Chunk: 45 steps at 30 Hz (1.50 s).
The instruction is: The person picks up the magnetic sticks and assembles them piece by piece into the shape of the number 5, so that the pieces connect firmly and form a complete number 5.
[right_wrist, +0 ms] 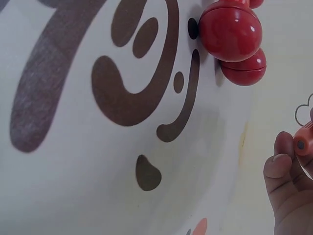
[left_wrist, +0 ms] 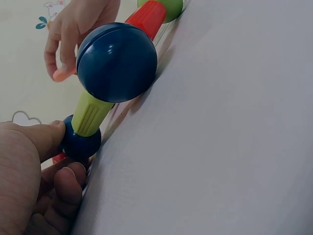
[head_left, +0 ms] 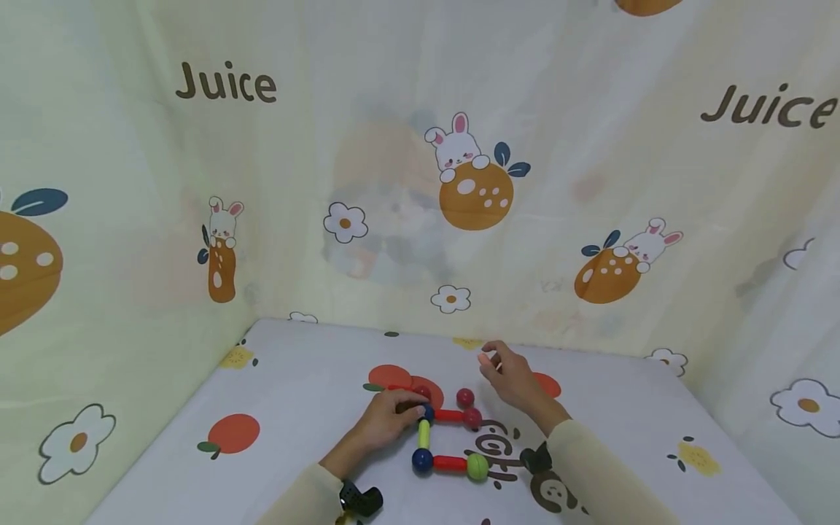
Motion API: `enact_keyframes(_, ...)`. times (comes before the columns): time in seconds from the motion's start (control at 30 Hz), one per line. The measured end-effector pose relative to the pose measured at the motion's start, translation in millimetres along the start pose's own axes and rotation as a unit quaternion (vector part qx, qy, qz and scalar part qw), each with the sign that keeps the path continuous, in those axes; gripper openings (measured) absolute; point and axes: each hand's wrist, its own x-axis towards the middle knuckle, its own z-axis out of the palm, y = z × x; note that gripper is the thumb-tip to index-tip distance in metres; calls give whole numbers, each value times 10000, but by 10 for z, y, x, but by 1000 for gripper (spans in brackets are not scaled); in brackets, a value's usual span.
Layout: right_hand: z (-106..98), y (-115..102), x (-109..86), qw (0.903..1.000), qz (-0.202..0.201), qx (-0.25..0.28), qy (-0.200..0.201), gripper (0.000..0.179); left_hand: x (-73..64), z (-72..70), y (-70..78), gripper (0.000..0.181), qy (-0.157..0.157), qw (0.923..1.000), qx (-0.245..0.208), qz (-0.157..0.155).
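My left hand (head_left: 387, 421) grips a dark blue ball (left_wrist: 80, 142) at one corner of a ball-and-rod toy frame on the table. From that ball a yellow-green rod (left_wrist: 92, 113) runs to a nearer blue ball (head_left: 423, 460), which joins a red rod (head_left: 450, 464) and a green ball (head_left: 477, 467). Another red rod (head_left: 449, 415) leads right from the gripped corner to a red ball (head_left: 472, 418). Raised beyond the frame's right side, my right hand (head_left: 517, 378) pinches a short orange rod (right_wrist: 304, 142) with a dark tip at its end.
Just behind the frame sits a red ball (head_left: 465, 397); a further red ball (head_left: 423, 392) shows past the left fingers. The printed tablecloth (head_left: 295, 423) extends back to a patterned curtain (head_left: 387, 168), with more curtain at both sides.
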Motion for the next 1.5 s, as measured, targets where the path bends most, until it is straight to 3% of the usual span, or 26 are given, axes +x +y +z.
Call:
enact_keyframes(0.43,30,-47,-190,9986,266,365,268,32,-3,9,6,26,-27,10000,-23,33)
enact_keyframes(0.77,30,-80,-345,9975,540,287,352,27,-17,28,-14,27,-56,10000,-19,6)
enact_keyframes(1.5,-39,-84,-612,9947,609,729,390,21,11,26,-16,26,-11,10000,87,39)
